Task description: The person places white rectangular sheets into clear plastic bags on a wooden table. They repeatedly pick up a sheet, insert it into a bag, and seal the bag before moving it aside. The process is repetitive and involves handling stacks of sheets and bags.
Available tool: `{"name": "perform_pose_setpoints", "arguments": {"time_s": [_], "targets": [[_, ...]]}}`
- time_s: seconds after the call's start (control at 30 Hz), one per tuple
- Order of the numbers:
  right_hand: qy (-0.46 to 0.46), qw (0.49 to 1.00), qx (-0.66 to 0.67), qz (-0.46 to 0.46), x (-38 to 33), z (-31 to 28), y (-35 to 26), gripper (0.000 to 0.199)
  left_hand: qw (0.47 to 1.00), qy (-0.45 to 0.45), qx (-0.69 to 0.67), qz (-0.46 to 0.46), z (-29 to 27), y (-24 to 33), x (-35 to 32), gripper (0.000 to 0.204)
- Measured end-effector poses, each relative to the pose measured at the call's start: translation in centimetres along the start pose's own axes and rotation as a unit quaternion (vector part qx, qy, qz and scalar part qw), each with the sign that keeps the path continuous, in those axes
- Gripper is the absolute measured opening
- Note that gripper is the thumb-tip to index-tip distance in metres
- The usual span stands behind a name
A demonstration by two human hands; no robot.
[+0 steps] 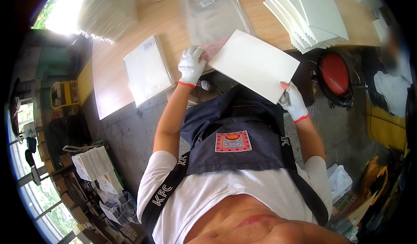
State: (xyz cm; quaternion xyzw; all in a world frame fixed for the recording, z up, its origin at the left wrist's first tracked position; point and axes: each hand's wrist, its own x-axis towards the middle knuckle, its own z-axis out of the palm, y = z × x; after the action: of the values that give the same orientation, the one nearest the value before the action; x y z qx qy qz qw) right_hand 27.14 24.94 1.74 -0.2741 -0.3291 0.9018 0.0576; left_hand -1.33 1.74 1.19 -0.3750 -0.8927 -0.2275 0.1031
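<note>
A white rectangular board (256,64) is held up at a tilt over the table's front edge. My right hand (293,103), in a white knit glove with a red cuff, grips it by its near right corner, thumb on top. The board's left end reaches over a pile of clear plastic bags (215,18) with white labels. At the near, pinkish end of these bags is my gloved left hand (191,65), its fingers curled on the edge of the top bag. Left of that hand lies a stack of white boards in clear bags (149,70).
More white boards (310,16) stand in a fanned stack at the table's right. A tall stack in clear wrapping (106,11) occupies the far left of the wooden table (110,77). A red-seated stool (334,74) is beneath the right edge, and loaded shelves (95,170) line the left.
</note>
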Motion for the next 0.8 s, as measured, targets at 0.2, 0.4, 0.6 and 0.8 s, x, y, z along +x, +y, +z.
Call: {"name": "perform_pose_setpoints", "arguments": {"time_s": [0.2, 0.4, 0.6, 0.8], "targets": [[0.009, 0.999, 0.048, 0.023, -0.5, 3.7, 3.6, 0.020, 0.988, -0.039, -0.146, -0.033, -0.7, 1.2, -0.3, 0.032], [-0.038, 0.998, 0.050, -0.011, 0.4, 5.3, 6.5, 0.021, 0.832, 0.206, -0.458, -0.237, 2.7, 4.8, -3.4, 0.046], [-0.039, 0.999, -0.001, -0.034, 1.9, 6.5, 5.0, 0.024, 0.733, 0.027, -0.576, -0.362, 3.7, 4.0, -3.8, 0.031], [-0.013, 0.999, -0.029, 0.007, 2.2, 6.2, 6.3, 0.026, 0.718, -0.106, -0.608, -0.322, 3.6, 6.8, -10.1, 0.024]]}}
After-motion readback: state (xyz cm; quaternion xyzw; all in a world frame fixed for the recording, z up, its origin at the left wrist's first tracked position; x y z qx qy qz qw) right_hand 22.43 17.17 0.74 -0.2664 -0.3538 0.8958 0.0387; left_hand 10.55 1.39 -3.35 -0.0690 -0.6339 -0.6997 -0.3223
